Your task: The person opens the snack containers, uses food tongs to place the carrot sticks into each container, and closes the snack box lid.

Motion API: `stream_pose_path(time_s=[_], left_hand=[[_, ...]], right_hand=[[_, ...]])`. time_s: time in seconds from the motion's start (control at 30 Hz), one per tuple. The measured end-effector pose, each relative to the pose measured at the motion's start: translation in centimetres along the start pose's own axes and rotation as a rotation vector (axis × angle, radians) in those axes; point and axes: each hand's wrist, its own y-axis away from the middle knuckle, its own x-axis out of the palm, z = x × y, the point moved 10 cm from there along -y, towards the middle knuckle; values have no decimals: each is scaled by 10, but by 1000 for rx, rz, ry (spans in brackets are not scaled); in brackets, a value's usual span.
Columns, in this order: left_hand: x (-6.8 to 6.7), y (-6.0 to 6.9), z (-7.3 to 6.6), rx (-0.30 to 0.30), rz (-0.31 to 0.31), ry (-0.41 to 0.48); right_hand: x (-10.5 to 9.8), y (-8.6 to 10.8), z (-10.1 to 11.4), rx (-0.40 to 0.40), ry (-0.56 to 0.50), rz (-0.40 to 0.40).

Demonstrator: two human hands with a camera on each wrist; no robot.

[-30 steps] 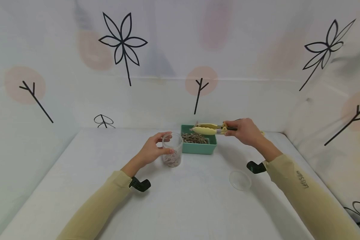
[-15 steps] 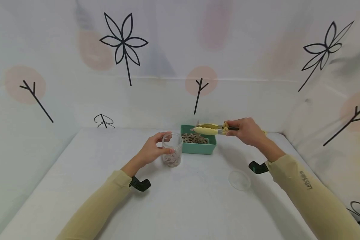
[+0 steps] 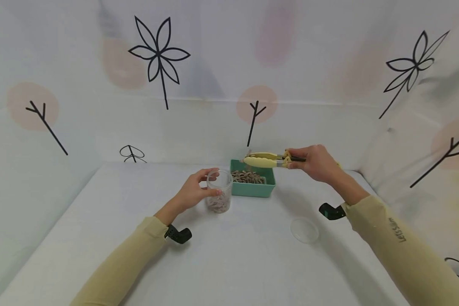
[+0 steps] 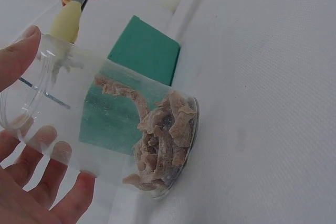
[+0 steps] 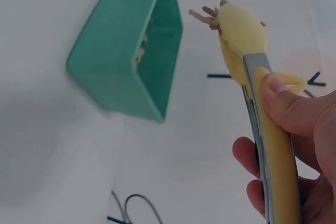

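Observation:
My left hand (image 3: 193, 190) grips a clear plastic jar (image 3: 220, 197) that stands upright on the table. Brownish dried strips (image 4: 163, 135) fill the jar's lower part, seen in the left wrist view. Yellow-tipped tongs (image 3: 262, 162) are held in my right hand (image 3: 316, 162), above a green rectangular box (image 3: 252, 190). Pinched between the tong heads are a few brown strips (image 5: 206, 16), their ends poking out. More of these strips lie inside the box, just right of the jar.
A round clear lid (image 3: 304, 230) lies flat on the white table (image 3: 229, 263), in front of my right hand. White fabric (image 3: 199, 127) with printed flowers rises behind and at the sides. Each wrist carries a black camera mount.
The tongs have risen slightly over the box, strips still between their heads. My right hand has shifted up and a little right. The left hand and jar stay put.

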Motion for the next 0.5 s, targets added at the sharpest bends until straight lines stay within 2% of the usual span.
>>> stream_pose_path(time_s=[0.23, 0.5], left_hand=[[0, 0, 0, -10, 4, 3], [-1, 0, 2, -32, -3, -7]], right_hand=[[-8, 0, 30, -16, -56, -8], [7, -1, 60, -77, -146, 43]])
